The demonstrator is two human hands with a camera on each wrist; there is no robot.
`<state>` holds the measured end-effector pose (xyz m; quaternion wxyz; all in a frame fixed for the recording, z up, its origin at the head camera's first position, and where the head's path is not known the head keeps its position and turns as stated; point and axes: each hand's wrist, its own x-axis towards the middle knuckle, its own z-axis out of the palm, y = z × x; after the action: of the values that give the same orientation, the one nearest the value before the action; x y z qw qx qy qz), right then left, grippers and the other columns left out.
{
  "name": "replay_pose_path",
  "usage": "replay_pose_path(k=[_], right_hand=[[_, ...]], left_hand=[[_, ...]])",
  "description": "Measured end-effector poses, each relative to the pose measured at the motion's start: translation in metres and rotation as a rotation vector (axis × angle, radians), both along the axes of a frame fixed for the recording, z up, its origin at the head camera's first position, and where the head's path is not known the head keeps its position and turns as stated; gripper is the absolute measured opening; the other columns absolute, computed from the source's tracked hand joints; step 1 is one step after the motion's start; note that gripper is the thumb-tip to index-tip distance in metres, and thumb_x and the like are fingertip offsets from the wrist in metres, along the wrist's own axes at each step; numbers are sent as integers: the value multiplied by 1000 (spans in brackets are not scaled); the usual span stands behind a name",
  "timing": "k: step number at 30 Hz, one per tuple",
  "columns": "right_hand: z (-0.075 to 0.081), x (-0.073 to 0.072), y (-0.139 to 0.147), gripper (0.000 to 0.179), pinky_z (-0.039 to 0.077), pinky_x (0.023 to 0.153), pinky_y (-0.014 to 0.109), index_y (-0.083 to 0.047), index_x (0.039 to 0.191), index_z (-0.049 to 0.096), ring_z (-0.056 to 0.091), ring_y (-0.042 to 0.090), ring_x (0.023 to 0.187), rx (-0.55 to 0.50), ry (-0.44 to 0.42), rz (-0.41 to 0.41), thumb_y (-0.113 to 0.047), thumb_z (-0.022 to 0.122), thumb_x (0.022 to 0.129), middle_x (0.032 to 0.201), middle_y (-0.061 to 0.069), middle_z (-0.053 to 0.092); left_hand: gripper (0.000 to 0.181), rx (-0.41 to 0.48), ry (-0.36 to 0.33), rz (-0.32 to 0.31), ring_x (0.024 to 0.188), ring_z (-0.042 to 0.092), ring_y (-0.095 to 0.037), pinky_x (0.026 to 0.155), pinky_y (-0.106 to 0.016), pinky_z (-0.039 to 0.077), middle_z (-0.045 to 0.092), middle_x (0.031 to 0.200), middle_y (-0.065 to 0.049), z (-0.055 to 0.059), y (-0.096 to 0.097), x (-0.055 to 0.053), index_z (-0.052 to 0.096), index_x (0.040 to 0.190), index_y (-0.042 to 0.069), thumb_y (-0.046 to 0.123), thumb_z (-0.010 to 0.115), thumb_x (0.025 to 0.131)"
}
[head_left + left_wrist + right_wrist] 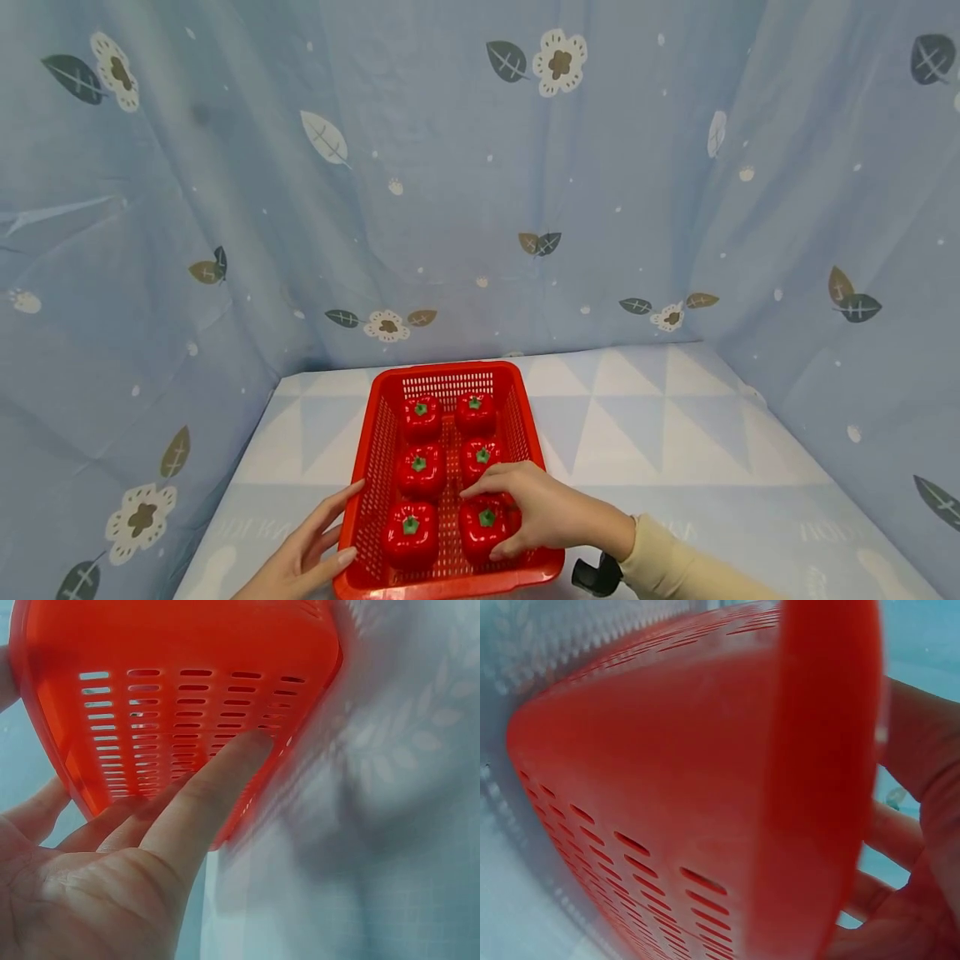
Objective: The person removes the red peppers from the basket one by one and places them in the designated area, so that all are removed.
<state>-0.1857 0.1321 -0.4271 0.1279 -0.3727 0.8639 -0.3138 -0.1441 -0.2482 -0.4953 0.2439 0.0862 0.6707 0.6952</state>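
A red slotted plastic basket [531,417] holds several glossy, blocky red bell peppers with green stems, set in two columns. My left hand [300,554] rests at the basket's left rim, thumb and index at the edge. Its other fingers lie straight along the outer wall [150,645] in the left wrist view. My right hand [543,508] reaches over the right rim and holds the front right bell pepper [474,542], thumb on the near side and fingers on the far side. In the right wrist view the basket wall [652,757] hides that pepper.
The basket stands on a table with a white and pale blue triangle-patterned cloth [637,417]. A blue flowered curtain [465,183] closes off the back and both sides. A black device [596,575] sits at the right wrist, by a cream sleeve [667,558].
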Motion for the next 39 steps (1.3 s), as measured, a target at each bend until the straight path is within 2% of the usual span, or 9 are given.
replay_pose_path(k=[4, 9, 14, 22, 34, 39], right_hand=[[-2, 2, -1, 63, 55, 105, 36, -24, 142, 75, 56, 5, 125, 39, 11, -3, -30, 99, 83, 132, -16, 67], [-4, 5, -2, 59, 56, 101, 32, -25, 138, 77, 56, 3, 122, 55, 2, -3, -31, 98, 83, 129, -18, 67], [-6, 7, -2, 58, 54, 102, 33, -26, 136, 77, 55, 3, 122, 60, 16, -2, -31, 99, 83, 127, -18, 66], [-5, 4, -2, 58, 55, 102, 32, -25, 136, 77, 55, 3, 121, 41, 19, 3, -32, 99, 83, 127, -18, 66], [-2, 0, 1, 58, 58, 94, 26, -24, 137, 77, 54, 3, 120, -17, -40, -14, -30, 98, 84, 128, -17, 66], [-1, -4, 2, 57, 58, 95, 24, -24, 137, 77, 57, 4, 121, -65, -49, 1, -29, 98, 84, 129, -16, 67]], left_hand=[[87, 25, -38, 8, 144, 53, -41, 97, -66, 59, 0, 179, -26, -3, 0, 4, 6, 177, 17, 21, 63, 112], [85, 82, -94, -3, 140, 57, -37, 99, -68, 57, -1, 178, -27, -6, -1, 6, 5, 177, 19, 20, 62, 113], [86, 122, -134, -4, 137, 60, -36, 99, -69, 56, -1, 178, -28, -10, -3, 7, 5, 177, 20, 19, 61, 113], [88, 122, -132, 16, 137, 60, -36, 99, -69, 56, 0, 179, -27, -9, 0, 5, 4, 177, 20, 19, 63, 112], [87, 131, -95, 24, 138, 60, -37, 98, -70, 56, 3, 178, -28, -7, 2, 3, 4, 177, 18, 17, 63, 112], [88, 126, -91, 36, 137, 60, -38, 97, -70, 56, 4, 178, -28, -7, 2, 2, 5, 177, 18, 18, 65, 111]])
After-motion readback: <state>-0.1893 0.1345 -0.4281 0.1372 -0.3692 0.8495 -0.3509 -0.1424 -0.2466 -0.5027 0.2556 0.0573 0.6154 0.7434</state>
